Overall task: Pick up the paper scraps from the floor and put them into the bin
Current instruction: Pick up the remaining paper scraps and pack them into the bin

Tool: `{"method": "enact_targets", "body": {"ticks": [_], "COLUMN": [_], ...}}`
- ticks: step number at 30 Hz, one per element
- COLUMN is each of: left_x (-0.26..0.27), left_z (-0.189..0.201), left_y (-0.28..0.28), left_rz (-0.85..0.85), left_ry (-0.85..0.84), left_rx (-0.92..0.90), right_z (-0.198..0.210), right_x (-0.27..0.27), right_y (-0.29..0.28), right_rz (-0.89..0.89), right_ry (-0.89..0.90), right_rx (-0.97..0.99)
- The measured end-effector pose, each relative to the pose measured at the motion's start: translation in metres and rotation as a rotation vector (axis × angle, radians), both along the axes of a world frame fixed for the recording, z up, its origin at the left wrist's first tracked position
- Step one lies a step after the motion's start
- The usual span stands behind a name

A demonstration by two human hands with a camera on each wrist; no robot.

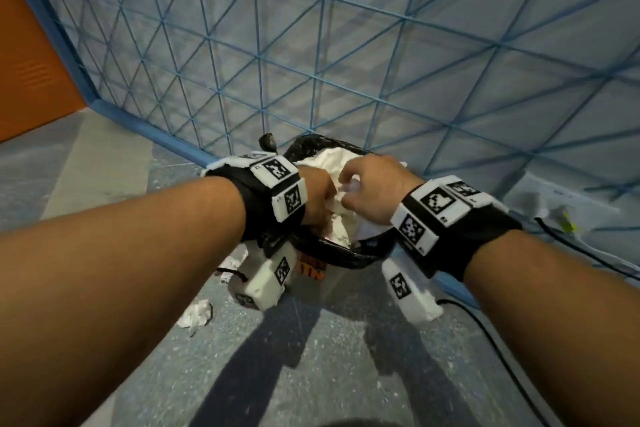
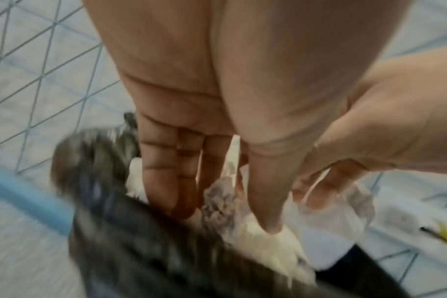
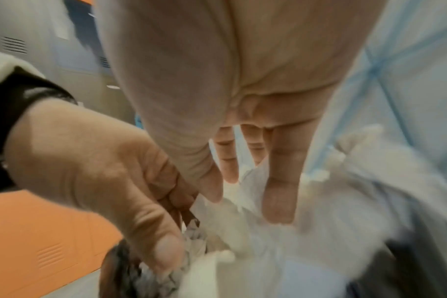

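A bin with a black liner (image 1: 346,255) stands on the floor against the mesh panel, heaped with white crumpled paper (image 1: 325,159). Both hands are over its mouth. My left hand (image 1: 317,198) points down at the bin's left side, its fingers and thumb straight and pushing into the paper (image 2: 276,248) beside the liner (image 2: 130,242). My right hand (image 1: 367,184) is next to it, and its fingertips (image 3: 278,217) press on the paper (image 3: 268,252). A crumpled scrap (image 1: 198,315) lies on the floor left of the bin. Smaller bits (image 1: 227,269) lie nearer to it.
A blue wire-mesh panel (image 1: 346,62) rises right behind the bin. An orange locker (image 1: 31,73) stands at the far left. A black cable (image 1: 485,329) runs across the grey floor at the right, and another cable with a yellow piece (image 1: 568,225) lies by the panel's foot.
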State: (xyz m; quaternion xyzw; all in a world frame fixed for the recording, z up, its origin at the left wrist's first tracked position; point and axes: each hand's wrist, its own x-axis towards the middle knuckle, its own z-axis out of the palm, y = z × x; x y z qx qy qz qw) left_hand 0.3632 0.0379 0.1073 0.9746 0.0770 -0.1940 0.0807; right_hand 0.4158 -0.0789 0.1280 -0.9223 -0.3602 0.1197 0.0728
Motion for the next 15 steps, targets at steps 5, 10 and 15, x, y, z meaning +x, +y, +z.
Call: {"method": "enact_targets", "body": {"ticks": [5,10,15], "left_x": [-0.04,-0.115,-0.217], "left_z": [0.073,0.079,-0.014], "left_y": [0.037,0.12,0.202], "left_rz": [-0.049,0.175,0.443], "left_ry": [-0.247,-0.381,-0.071], "left_rx": [-0.109,-0.096,-0.037], "right_z": [0.054,0.053,-0.028], "right_x": [-0.003,-0.06,-0.146], "right_y": [0.016,0.06,0.128], "right_rz": [0.03,0.166,0.424], "right_ry": [-0.193,-0.32,-0.019], "right_rx": [0.033,0.355,0.198]}}
